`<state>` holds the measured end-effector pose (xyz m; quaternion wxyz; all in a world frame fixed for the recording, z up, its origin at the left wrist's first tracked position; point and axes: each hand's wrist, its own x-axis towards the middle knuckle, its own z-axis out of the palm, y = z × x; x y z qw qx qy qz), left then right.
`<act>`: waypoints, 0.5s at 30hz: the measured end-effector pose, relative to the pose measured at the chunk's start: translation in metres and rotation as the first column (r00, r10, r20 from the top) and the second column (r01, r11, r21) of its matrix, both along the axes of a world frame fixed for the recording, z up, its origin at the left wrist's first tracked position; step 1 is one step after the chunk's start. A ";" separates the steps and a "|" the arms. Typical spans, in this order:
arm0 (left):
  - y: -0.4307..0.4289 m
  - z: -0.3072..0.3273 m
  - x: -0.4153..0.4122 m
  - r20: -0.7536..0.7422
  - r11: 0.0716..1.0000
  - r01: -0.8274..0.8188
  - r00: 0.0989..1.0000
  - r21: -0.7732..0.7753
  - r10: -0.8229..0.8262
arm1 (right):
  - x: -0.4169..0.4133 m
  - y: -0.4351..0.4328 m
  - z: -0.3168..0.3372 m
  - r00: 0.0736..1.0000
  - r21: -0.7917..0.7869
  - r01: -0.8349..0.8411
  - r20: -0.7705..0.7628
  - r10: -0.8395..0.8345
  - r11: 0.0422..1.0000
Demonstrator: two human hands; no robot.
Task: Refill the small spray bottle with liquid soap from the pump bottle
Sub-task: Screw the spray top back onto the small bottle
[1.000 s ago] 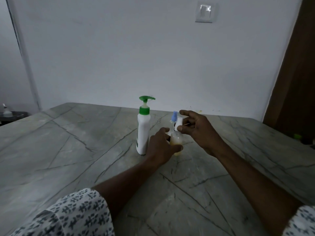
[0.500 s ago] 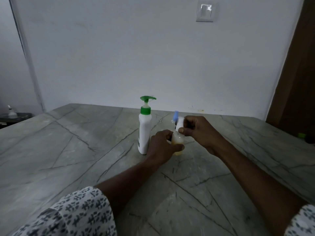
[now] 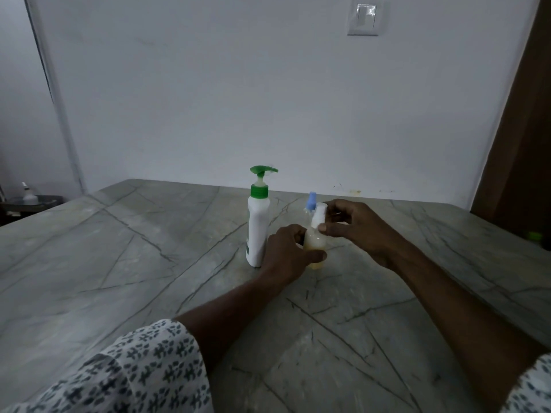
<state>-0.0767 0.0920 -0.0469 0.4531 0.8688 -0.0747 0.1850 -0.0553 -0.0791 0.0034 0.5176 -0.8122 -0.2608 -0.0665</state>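
Observation:
A small clear spray bottle [image 3: 313, 241] with yellowish liquid stands on the marble table [image 3: 119, 263], and my left hand [image 3: 287, 251] grips its body. Its white spray head [image 3: 319, 214], with a blue nozzle piece [image 3: 311, 201], sits on the neck, pinched between the thumb and fingers of my right hand [image 3: 354, 226]. Just left of my left hand stands the white pump bottle [image 3: 258, 231] with a green collar and green pump top, upright and untouched.
A wall runs behind the table's far edge, with a switch plate [image 3: 363, 19] high up. A brown door [image 3: 518, 150] is at the right. A small bottle [image 3: 28, 196] sits on a dark surface far left.
My right hand has turned around the spray head, its fingers shifting over the white cap. The left hand keeps its grip on the bottle. The pump bottle has not moved.

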 end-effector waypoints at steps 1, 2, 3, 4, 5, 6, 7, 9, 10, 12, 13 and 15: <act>0.000 0.000 0.000 0.002 1.000 -0.001 1.000 0.000 0.001 | 0.001 0.000 -0.002 1.000 -0.018 0.004 0.009 -0.003 1.000; -0.001 0.000 0.000 0.005 1.000 -0.001 1.000 0.002 0.001 | 0.001 0.002 -0.004 0.999 -0.039 0.028 0.020 -0.027 0.999; -0.001 0.000 0.000 0.007 1.000 0.000 1.000 0.005 0.000 | 0.002 0.006 -0.006 0.997 -0.055 0.065 0.036 -0.063 0.996; -0.001 -0.001 0.000 0.007 1.000 -0.001 1.000 0.007 0.001 | 0.003 0.009 -0.009 0.992 -0.068 0.114 0.057 -0.110 0.991; -0.001 -0.001 0.000 0.007 1.000 -0.002 1.000 0.011 0.002 | 0.004 0.012 -0.010 0.984 -0.085 0.163 0.080 -0.157 0.983; -0.001 -0.001 0.000 0.009 1.000 -0.002 1.000 0.016 0.002 | 0.004 0.014 -0.010 0.977 -0.100 0.200 0.093 -0.191 0.975; -0.001 0.000 0.000 0.010 1.000 -0.001 1.000 0.020 0.001 | 0.003 0.013 -0.010 0.975 -0.104 0.214 0.084 -0.206 0.971; -0.001 0.000 0.000 0.008 1.000 -0.001 1.000 0.019 0.001 | 0.003 0.009 -0.007 0.989 -0.042 0.147 0.015 -0.146 0.988; -0.001 0.000 0.000 0.004 1.000 0.000 1.000 0.015 0.000 | 0.002 0.006 -0.006 0.995 0.002 0.095 -0.004 -0.095 0.995; -0.001 0.000 -0.001 -0.003 1.000 0.003 1.000 0.007 -0.003 | 0.001 0.003 -0.003 1.000 0.043 0.024 0.008 -0.024 0.999; -0.001 0.000 -0.001 -0.003 1.000 0.004 1.000 0.005 -0.004 | 0.001 0.004 -0.003 1.000 0.052 0.014 0.021 -0.015 0.999; -0.001 0.001 -0.001 0.005 1.000 0.000 1.000 0.011 0.000 | -0.001 0.011 -0.006 0.996 0.053 0.062 0.056 -0.065 0.997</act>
